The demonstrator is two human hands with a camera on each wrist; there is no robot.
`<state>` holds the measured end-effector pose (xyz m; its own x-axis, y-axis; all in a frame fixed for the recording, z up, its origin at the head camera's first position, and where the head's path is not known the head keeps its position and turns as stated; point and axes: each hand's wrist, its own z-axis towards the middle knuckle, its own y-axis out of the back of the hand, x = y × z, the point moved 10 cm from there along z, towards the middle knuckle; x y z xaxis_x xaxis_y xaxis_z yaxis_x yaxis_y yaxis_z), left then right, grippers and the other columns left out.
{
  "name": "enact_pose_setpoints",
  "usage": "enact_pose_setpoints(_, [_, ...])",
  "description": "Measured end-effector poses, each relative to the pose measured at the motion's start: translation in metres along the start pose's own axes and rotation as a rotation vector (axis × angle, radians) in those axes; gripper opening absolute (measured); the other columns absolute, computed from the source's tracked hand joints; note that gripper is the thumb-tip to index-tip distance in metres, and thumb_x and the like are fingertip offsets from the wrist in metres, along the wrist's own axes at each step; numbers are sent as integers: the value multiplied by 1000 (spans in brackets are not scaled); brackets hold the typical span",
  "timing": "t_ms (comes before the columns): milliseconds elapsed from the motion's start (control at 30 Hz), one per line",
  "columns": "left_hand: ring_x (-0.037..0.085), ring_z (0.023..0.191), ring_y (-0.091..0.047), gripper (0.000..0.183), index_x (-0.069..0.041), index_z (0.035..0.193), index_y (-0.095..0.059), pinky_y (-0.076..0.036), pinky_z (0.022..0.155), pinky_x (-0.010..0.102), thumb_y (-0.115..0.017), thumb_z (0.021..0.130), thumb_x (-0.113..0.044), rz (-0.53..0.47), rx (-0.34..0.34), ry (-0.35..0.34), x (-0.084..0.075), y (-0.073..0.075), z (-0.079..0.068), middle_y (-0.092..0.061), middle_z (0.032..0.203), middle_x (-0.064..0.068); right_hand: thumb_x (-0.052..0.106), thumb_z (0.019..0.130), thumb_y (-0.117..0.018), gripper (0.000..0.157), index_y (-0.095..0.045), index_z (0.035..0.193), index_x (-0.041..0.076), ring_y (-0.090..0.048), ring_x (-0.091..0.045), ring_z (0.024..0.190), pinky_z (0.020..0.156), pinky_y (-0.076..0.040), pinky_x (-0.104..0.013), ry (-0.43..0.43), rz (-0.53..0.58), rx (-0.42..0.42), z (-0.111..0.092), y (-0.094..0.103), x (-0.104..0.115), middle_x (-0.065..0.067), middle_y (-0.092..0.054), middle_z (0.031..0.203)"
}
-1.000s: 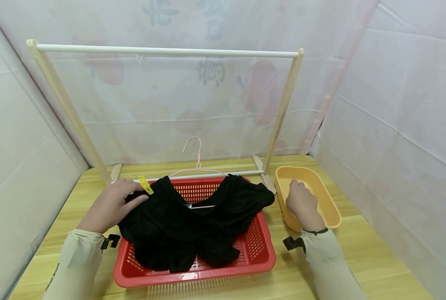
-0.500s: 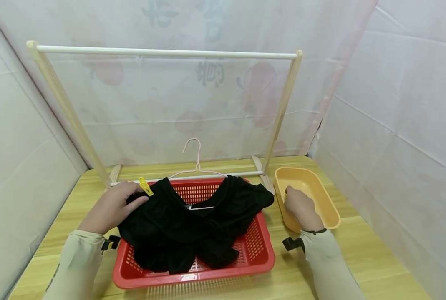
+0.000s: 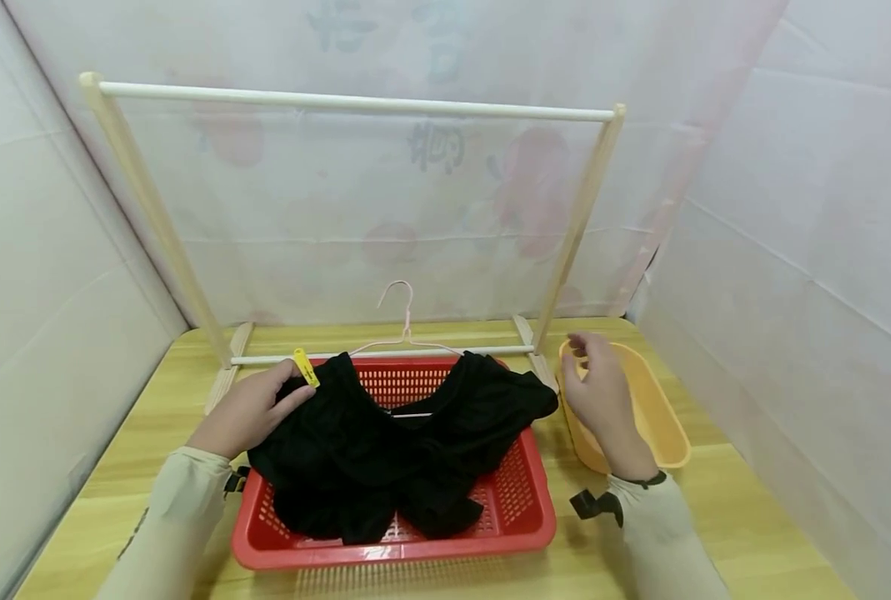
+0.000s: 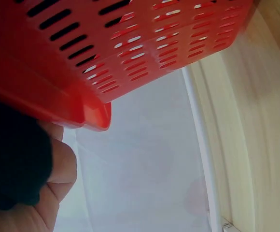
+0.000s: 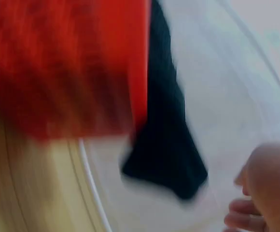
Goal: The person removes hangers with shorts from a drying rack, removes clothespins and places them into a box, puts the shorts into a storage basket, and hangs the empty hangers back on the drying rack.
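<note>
A black garment [image 3: 385, 458], likely a top, lies over the red basket [image 3: 400, 552], with a pale pink hanger [image 3: 406, 329] in its neckline. My left hand [image 3: 253, 408] pinches the garment's left shoulder beside a yellow clothespin [image 3: 306, 367]. In the left wrist view, dark cloth [image 4: 14, 159] covers part of that hand [image 4: 58, 169]. Above the yellow tray [image 3: 658, 417], my right hand [image 3: 603, 396] has its thumb and fingers apart, with nothing visible between them. The right wrist view is blurred and shows the right hand [image 5: 275, 188] apart from the garment's sleeve [image 5: 166, 159].
Behind the basket stands a wooden drying rack with a white top rail [image 3: 355, 102] and a low white rail [image 3: 505, 350]. Its right foot [image 3: 543, 371] is close to the tray. Everything stands on a wooden table [image 3: 730, 508], with pale curtains [image 3: 805, 250] around it.
My right hand has lifted from within the tray, and its curled fingers have spread. The left hand keeps its place at the shoulder. The whole head view has shifted slightly.
</note>
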<state>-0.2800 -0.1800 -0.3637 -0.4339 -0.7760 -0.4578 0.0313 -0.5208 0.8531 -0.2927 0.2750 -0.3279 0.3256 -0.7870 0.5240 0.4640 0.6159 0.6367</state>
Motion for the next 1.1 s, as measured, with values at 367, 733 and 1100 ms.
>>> enact_pose_setpoints(367, [8,52,-37,36,-20,75,-48,-35,58,30,-62,105,-33,76,-89,-18,-5,2,-3,-34,59,-7,19,100,-69,49,-56,145,4,-58,-35,127,106,-42,-57,273,62,281,-28,-71,63,-16,-63,135])
enact_pose_setpoints(733, [6,52,-36,37,-21,74,-47,-34,58,29,-64,105,-33,14,-89,-11,-9,-4,-3,-31,59,-9,21,100,-69,41,-61,138,7,-59,-32,125,106,-43,-55,203,26,289,-36,-71,54,-12,-65,133])
enact_pose_setpoints(1100, [14,62,-50,32,-14,93,-56,-43,63,37,-60,105,-44,14,-25,92,2,-7,0,-52,71,0,20,99,-69,42,-61,139,8,-59,-33,126,107,-41,-56,208,28,278,-33,-69,55,-13,-65,133])
